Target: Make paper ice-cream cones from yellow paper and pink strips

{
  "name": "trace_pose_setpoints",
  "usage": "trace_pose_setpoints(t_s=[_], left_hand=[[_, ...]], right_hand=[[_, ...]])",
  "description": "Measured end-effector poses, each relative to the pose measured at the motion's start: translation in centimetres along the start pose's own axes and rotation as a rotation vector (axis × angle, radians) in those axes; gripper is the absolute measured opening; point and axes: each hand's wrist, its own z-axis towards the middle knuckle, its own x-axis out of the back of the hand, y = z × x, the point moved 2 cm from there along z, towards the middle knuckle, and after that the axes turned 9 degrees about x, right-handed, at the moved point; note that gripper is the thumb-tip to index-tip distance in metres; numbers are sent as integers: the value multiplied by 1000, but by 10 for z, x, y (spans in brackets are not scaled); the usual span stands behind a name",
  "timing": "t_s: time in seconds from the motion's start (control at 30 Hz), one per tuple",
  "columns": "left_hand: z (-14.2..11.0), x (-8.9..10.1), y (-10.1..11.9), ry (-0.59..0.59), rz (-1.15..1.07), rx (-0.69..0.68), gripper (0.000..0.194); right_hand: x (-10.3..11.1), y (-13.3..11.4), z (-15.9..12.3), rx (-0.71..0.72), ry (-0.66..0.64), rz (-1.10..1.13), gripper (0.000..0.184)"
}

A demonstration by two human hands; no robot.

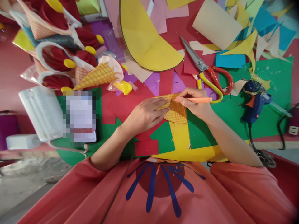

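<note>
The yellow paper piece (178, 111) lies across other coloured paper, curved along its lower edge and crossed by orange lines in 2 directions — a grid. The orange marker (202, 100) lies nearly level over its upper part — tip end leftward.

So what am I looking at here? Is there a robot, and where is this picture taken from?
There is no robot here, only a person working with two bare hands. This single picture comes from a camera worn on their head, facing forward and down, which is why their own arms and shirt show at the bottom.

The left hand lies flat on a yellow paper piece with orange crisscross lines. The right hand holds an orange marker over that piece.

Around them are red-and-yellow-handled scissors, a blue glue gun, a large yellow cut-out with a dark edge, and a patterned paper cone. The phone has been blurred, so its screen can't be read.
</note>
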Motion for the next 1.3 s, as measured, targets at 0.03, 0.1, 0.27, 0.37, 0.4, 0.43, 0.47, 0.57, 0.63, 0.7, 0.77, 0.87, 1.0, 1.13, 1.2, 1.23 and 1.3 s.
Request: trace_pose_setpoints(t_s=[0.03, 0.1, 0.27, 0.37, 0.4, 0.43, 0.47, 0.57, 0.63, 0.7, 0.77, 0.87, 1.0, 1.13, 1.2, 1.23, 1.3], left_hand=[[0, 0, 0, -2, -5, 3, 26], [0, 1, 0, -4, -11, 17, 27], [0, 1, 0, 10, 25, 29, 33], [0, 1, -1, 12, 35, 25, 35], [0, 1, -1, 6, 31, 29, 35], [0, 1, -2, -2, 26, 35, 35], [0, 1, -2, -10, 22, 42, 34], [-1, 0, -2, -38, 23, 64, 33], [-1, 0, -3, -44, 24, 68, 33], [-1, 0, -3, -40, 20, 63, 33], [-1, 0, -3, -29, 12, 54, 32], [-1, -1, -3, -20, 0, 47, 32], [-2, -1, -3, -25, -7, 60, 31], [-2, -3, -3, -34, -4, 59, 30], [-2, -3, -4, -22, 9, 51, 31], [-2, -4, -5, -13, 18, 47, 32], [-1, -4, -6, 4, 32, 43, 34]], right_hand=[[0, 0, 0, -10, 7, 29, 19], [1, -1, 0, -17, 42, 81, 19], [0, -3, -1, -12, 111, 64, 14], [0, -4, -1, 3, 82, 39, 15], [-1, -4, -1, 10, 73, 35, 16], [-1, -4, -1, 15, 66, 32, 16], [-1, -3, -1, 17, 60, 29, 17], [-2, -1, -1, 17, 51, 17, 17], [-3, 0, 0, 18, 46, 1, 17], [-3, 0, 0, 19, 40, -12, 17], [-2, 0, 0, 25, 31, -11, 17], [-1, 0, 0, 30, 19, 3, 16], [1, 1, 0, 18, -15, 10, 17], [2, 1, 0, -10, -11, 49, 19], [3, 1, 0, -13, 28, 76, 18], [3, 1, 0, -9, 50, 82, 18], [2, 0, 0, 1, 88, 80, 18]])
